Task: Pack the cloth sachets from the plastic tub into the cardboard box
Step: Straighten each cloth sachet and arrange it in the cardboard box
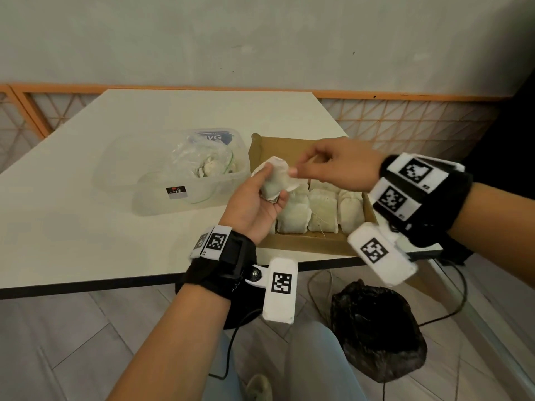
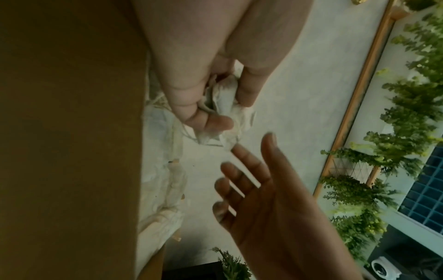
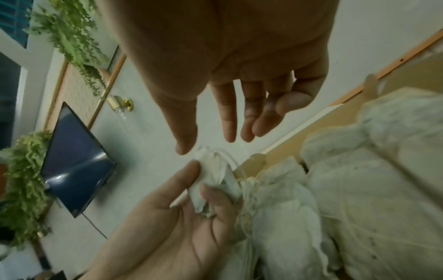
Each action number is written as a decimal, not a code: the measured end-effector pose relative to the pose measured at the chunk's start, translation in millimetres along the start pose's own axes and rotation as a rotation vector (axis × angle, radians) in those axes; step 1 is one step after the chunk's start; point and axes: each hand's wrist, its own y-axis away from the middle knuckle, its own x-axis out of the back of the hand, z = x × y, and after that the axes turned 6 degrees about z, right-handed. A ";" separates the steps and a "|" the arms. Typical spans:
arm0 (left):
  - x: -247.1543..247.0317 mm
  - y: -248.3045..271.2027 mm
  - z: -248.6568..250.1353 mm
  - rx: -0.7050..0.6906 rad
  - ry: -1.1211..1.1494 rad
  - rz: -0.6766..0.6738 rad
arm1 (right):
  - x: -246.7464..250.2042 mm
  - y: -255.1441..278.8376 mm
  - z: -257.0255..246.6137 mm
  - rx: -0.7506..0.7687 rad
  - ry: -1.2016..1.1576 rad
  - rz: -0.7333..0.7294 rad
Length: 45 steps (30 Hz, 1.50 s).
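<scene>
My left hand grips a white cloth sachet, held up over the left end of the cardboard box. The wrist views show its thumb and fingers curled round the crumpled sachet. My right hand hovers just right of it, fingers straight and loose, thumb tip at the sachet's top corner; it holds nothing. Several filled sachets lie in rows in the box. The clear plastic tub stands left of the box, with a plastic bag of sachets inside.
The box sits near the table's front edge. A black bag and cables lie on the floor below, by my legs. An orange lattice fence runs behind the table.
</scene>
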 end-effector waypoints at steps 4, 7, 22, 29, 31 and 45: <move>0.7 4.5 1.0 0.032 -0.004 -0.089 | -24.8 -11.1 -2.3 0.037 -0.062 0.066; 4.1 6.7 0.6 0.019 -0.012 -0.140 | -18.9 -14.9 1.8 -0.014 -0.217 0.126; 5.3 -2.2 -2.4 -0.089 -0.084 -0.095 | 4.6 4.8 4.2 -0.021 -0.710 -0.073; 4.0 2.1 -4.4 -0.111 -0.067 -0.140 | -16.3 -0.2 3.2 -0.045 -0.620 -0.037; 5.0 2.3 -3.7 -0.096 -0.055 -0.148 | -16.6 -1.8 3.9 -0.031 -0.529 0.038; 2.2 1.0 -3.3 -0.110 -0.061 -0.058 | -9.0 -6.6 -4.2 -0.015 -0.473 0.166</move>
